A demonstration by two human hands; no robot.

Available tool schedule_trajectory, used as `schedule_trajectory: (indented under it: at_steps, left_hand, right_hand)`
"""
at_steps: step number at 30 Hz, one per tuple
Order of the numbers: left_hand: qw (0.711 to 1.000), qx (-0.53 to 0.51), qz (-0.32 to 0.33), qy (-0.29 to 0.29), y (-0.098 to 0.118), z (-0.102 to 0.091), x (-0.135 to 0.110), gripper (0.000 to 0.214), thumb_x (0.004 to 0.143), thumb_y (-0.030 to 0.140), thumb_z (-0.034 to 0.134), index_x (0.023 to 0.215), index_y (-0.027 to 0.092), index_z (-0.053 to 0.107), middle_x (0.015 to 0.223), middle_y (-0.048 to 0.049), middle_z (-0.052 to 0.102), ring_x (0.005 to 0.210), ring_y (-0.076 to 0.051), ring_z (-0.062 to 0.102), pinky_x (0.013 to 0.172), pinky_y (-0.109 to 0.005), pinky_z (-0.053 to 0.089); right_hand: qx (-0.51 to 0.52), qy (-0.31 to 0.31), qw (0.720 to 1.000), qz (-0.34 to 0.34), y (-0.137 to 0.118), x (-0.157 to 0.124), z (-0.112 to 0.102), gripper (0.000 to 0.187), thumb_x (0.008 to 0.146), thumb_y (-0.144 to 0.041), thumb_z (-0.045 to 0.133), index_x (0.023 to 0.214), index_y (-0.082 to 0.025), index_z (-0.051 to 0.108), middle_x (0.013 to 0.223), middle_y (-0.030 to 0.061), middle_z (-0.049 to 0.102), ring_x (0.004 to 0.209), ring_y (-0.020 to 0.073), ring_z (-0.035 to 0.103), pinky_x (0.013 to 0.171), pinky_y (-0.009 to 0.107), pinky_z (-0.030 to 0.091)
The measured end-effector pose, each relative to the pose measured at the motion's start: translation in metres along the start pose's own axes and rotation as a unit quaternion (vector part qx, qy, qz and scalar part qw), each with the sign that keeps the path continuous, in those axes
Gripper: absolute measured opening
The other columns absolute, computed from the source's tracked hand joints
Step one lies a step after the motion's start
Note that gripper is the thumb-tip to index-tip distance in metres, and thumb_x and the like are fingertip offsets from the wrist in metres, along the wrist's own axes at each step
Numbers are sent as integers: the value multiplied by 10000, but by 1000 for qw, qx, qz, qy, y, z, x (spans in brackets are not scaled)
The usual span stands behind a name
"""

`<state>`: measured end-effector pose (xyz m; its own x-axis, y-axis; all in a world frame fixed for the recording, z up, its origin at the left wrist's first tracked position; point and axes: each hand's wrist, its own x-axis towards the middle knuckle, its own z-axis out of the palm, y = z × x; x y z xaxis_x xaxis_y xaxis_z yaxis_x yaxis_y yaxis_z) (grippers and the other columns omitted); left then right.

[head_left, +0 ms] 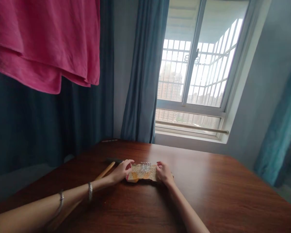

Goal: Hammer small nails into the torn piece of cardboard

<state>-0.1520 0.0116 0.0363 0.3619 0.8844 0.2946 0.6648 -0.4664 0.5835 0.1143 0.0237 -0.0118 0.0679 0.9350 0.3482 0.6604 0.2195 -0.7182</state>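
A pale, rough-edged wooden board (142,174) lies on the table, with dark dots or small holes and orange patches on its face. Several shiny nails (145,166) stand upright in a group near its middle. My left hand (123,170) is at the board's left end, fingers loosely bent with thumb and fingertips apart. Over the right end is my right hand (163,171), its fingers also curved and spread a little; whether it touches the board I cannot tell. A light wooden handle (107,169) lies just left of my left hand, beside a dark piece (111,160) partly hidden.
The brown wooden table (203,194) spreads widely around both arms. A pink cloth (46,42) hangs at upper left before dark blue curtains (145,74). Behind the table is a barred window (191,77). A small thin item (109,140) lies at the table's far left edge.
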Motion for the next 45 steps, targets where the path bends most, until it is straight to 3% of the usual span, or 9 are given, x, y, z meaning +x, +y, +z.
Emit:
schedule_trajectory:
  at_steps: [3, 7, 9, 12, 15, 18, 24, 35, 45]
  left_hand:
    - [996, -75, -22, 46, 5, 29, 14, 327, 693, 151, 416, 972, 136, 585, 880, -52, 608, 803, -152, 569, 715, -235, 448]
    - [978, -132, -139, 81, 8, 49, 38, 340, 681, 100, 339, 898, 137, 598, 667, -25, 592, 521, -113, 539, 461, -204, 408]
    - [971, -145, -185, 48, 11, 49, 49, 319, 655, 84, 338, 823, 125, 606, 552, -11, 548, 438, -106, 501, 394, -189, 359]
    - [968, -139, -203, -49, 11, 42, 64, 207, 593, 76, 388, 634, 113, 588, 478, -5, 512, 394, -98, 468, 375, -185, 337]
    - [962, -149, -192, -124, 6, 36, 70, 137, 540, 83, 431, 548, 116, 564, 468, -5, 512, 404, -97, 459, 388, -190, 350]
    - [952, -205, -171, -147, -4, 32, 67, 133, 510, 97, 446, 559, 118, 568, 512, -10, 537, 459, -103, 485, 419, -192, 373]
    - [948, -279, -99, -120, -15, 31, 48, 227, 553, 173, 456, 691, 113, 626, 640, -26, 596, 573, -109, 522, 508, -194, 408]
    - [987, -146, -13, -67, -7, 32, 37, 271, 633, 316, 580, 794, 113, 659, 718, -32, 637, 666, -138, 553, 595, -211, 417]
    - [995, -85, 8, -45, -7, 35, 34, 271, 657, 339, 576, 794, 134, 688, 778, -46, 650, 718, -151, 568, 635, -220, 419]
  right_hand:
    - [18, 25, 1000, 3, -9, 11, 11, 249, 761, -178, 457, 924, -190, 645, 969, 74, 667, 923, 170, 591, 842, 270, 415]
    - [44, 10, 999, -1, -16, 22, 21, 170, 827, -236, 472, 825, -195, 637, 873, 38, 670, 824, 139, 603, 792, 294, 450]
    - [55, -9, 998, -7, -15, 24, 22, 188, 843, -299, 484, 823, -166, 615, 871, 30, 649, 801, 134, 594, 766, 328, 467]
    - [68, -33, 997, -18, -12, 23, 20, 208, 848, -327, 481, 850, -157, 600, 907, 30, 626, 792, 130, 583, 737, 331, 479]
    - [78, -47, 995, -27, -10, 19, 17, 168, 833, -279, 502, 799, -153, 608, 838, 20, 638, 762, 126, 585, 721, 311, 475]
    - [84, -52, 995, -33, -11, 16, 15, 163, 779, -156, 484, 719, -176, 634, 745, 7, 659, 727, 117, 590, 692, 236, 456]
    - [88, -69, 993, -41, -17, 11, 13, 226, 672, -127, 456, 726, -190, 666, 714, -11, 676, 684, 124, 593, 614, 183, 433]
    - [91, -98, 988, -75, -37, -4, -5, 206, 683, -164, 482, 754, -225, 665, 786, -17, 678, 747, 140, 596, 685, 200, 442]
    - [94, -120, 985, -81, -33, -2, -7, 176, 707, -241, 525, 756, -186, 686, 744, 6, 688, 701, 143, 598, 631, 202, 444]
